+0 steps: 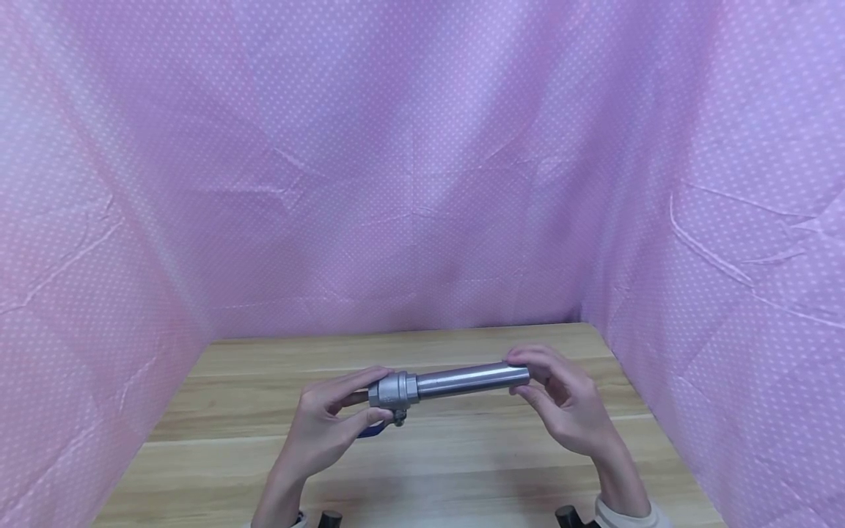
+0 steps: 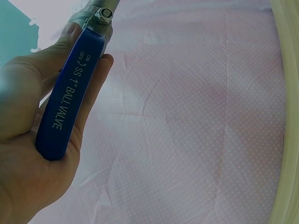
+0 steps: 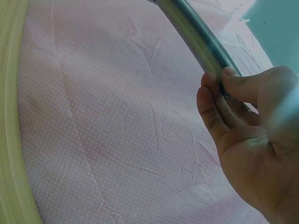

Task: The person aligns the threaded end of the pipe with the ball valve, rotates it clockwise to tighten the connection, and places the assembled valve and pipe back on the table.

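My left hand (image 1: 322, 425) grips a silver ball valve (image 1: 394, 391) by its body, thumb on the near side and fingers on the far side. The valve's blue lever handle (image 2: 72, 93), printed "SS 1" BALL VALVE", runs back along the palm in the left wrist view. A smooth steel pipe (image 1: 472, 380) extends to the right from the valve's end, meeting it at the hex collar; whether threads are engaged is hidden. At the pipe's far end, my right hand (image 1: 571, 407) pinches it between thumb and fingers. Pipe and valve are held above the table, tilted slightly up to the right.
A light wood-grain table (image 1: 264, 469) lies beneath the hands. Pink dotted cloth (image 1: 409, 183) hangs behind it and along both sides. Two dark knobs, one a black cylinder (image 1: 330, 519), show at the bottom edge near the wrists.
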`<state>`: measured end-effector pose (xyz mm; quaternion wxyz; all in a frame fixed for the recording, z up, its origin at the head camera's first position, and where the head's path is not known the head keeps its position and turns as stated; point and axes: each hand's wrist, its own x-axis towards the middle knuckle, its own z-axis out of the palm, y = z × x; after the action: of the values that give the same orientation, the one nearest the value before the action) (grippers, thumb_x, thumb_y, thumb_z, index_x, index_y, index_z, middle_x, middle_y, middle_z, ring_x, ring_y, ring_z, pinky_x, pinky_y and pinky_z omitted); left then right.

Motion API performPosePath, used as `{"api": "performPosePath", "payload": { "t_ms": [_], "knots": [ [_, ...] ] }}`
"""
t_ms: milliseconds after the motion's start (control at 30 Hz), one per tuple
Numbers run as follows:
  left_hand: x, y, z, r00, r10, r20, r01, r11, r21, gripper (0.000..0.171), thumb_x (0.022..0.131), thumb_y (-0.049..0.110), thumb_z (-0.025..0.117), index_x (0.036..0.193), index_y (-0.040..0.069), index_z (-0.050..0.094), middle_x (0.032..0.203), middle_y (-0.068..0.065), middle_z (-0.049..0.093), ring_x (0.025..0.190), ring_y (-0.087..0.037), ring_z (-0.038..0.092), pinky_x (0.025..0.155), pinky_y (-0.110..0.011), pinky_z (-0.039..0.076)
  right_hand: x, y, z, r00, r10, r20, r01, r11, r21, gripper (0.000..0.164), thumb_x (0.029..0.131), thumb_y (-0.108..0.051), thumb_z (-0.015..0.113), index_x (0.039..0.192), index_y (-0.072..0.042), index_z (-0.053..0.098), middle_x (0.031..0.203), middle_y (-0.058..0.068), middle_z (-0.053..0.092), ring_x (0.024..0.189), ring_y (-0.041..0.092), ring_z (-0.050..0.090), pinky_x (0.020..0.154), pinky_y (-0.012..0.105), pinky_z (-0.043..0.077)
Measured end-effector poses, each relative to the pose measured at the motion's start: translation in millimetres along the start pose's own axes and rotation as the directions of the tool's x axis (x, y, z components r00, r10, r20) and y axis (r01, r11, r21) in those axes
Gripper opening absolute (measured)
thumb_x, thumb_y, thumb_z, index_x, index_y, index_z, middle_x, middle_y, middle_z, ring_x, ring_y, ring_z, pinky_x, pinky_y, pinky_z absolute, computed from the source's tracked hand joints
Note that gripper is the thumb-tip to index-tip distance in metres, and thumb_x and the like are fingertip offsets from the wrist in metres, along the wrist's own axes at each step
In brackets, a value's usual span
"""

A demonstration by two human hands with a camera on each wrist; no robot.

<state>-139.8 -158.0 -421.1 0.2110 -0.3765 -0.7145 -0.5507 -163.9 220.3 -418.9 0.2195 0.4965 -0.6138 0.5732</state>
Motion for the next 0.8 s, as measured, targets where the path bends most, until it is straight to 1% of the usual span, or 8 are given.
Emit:
{"api": "performPosePath", "payload": {
  "t_ms": [100, 200, 400, 533, 633, 800],
  "knots": [
    [0.0, 0.4, 0.2, 1.000, 0.000, 0.001, 0.000, 1.000, -0.004, 0.059, 0.081, -0.017, 0.092, 0.137, -0.003, 0.077, 0.133, -0.028, 0.081, 0.126, -0.007, 0.079, 0.097, -0.030, 0.074, -0.4, 1.3, -0.5, 1.000, -0.006, -0.002, 0.006, 1.000, -0.017, 0.064, 0.073, 0.046, 0.063, 0.134, 0.025, 0.059, 0.136, 0.024, 0.070, 0.126, 0.017, 0.073, 0.102, 0.022, 0.070],
    [0.4, 1.6, 0.2, 1.000, -0.003, 0.003, 0.003, 1.000, -0.008, 0.059, 0.082, -0.017, 0.092, 0.137, -0.004, 0.076, 0.133, -0.028, 0.081, 0.125, -0.007, 0.079, 0.097, -0.030, 0.074, -1.0, 1.8, -1.1, 1.000, -0.008, -0.006, 0.007, 0.999, -0.042, 0.062, 0.075, 0.044, 0.065, 0.134, 0.025, 0.060, 0.136, 0.023, 0.071, 0.122, 0.015, 0.075, 0.099, 0.021, 0.071],
    [1.5, 2.7, -0.1, 1.000, -0.005, 0.005, 0.005, 1.000, -0.008, 0.058, 0.083, -0.016, 0.091, 0.138, -0.003, 0.076, 0.133, -0.028, 0.080, 0.126, -0.008, 0.078, 0.098, -0.030, 0.074, -2.5, 1.1, -1.8, 1.000, -0.002, -0.013, 0.001, 0.996, -0.093, 0.053, 0.083, 0.034, 0.072, 0.134, 0.022, 0.063, 0.133, 0.018, 0.074, 0.111, 0.011, 0.075, 0.088, 0.016, 0.069],
    [1.3, 1.9, -0.1, 1.000, -0.003, 0.005, 0.003, 1.000, -0.005, 0.059, 0.082, -0.016, 0.092, 0.138, -0.003, 0.077, 0.137, -0.019, 0.082, 0.127, -0.008, 0.078, 0.099, -0.030, 0.074, -3.1, 1.1, -2.0, 1.000, -0.002, -0.013, 0.000, 0.994, -0.114, 0.048, 0.087, 0.028, 0.074, 0.134, 0.021, 0.064, 0.129, 0.017, 0.074, 0.104, 0.011, 0.074, 0.081, 0.016, 0.068],
    [1.0, 0.9, -0.1, 1.000, 0.002, 0.005, -0.002, 1.000, -0.007, 0.059, 0.082, -0.016, 0.092, 0.137, -0.003, 0.077, 0.139, -0.014, 0.082, 0.127, -0.009, 0.078, 0.099, -0.031, 0.073, -3.3, 1.4, -2.3, 1.000, -0.005, -0.012, 0.003, 0.992, -0.124, 0.045, 0.090, 0.025, 0.076, 0.133, 0.021, 0.064, 0.126, 0.018, 0.074, 0.101, 0.012, 0.073, 0.076, 0.018, 0.067],
    [0.8, 0.2, -0.6, 1.000, 0.006, 0.006, -0.006, 1.000, -0.007, 0.059, 0.081, -0.017, 0.092, 0.137, -0.003, 0.077, 0.138, -0.014, 0.082, 0.127, -0.008, 0.078, 0.099, -0.031, 0.073, -3.6, 1.6, -2.6, 1.000, -0.004, -0.010, 0.003, 0.991, -0.134, 0.043, 0.092, 0.023, 0.076, 0.132, 0.019, 0.065, 0.124, 0.018, 0.075, 0.096, 0.013, 0.073, 0.069, 0.022, 0.065]
  ]
}}
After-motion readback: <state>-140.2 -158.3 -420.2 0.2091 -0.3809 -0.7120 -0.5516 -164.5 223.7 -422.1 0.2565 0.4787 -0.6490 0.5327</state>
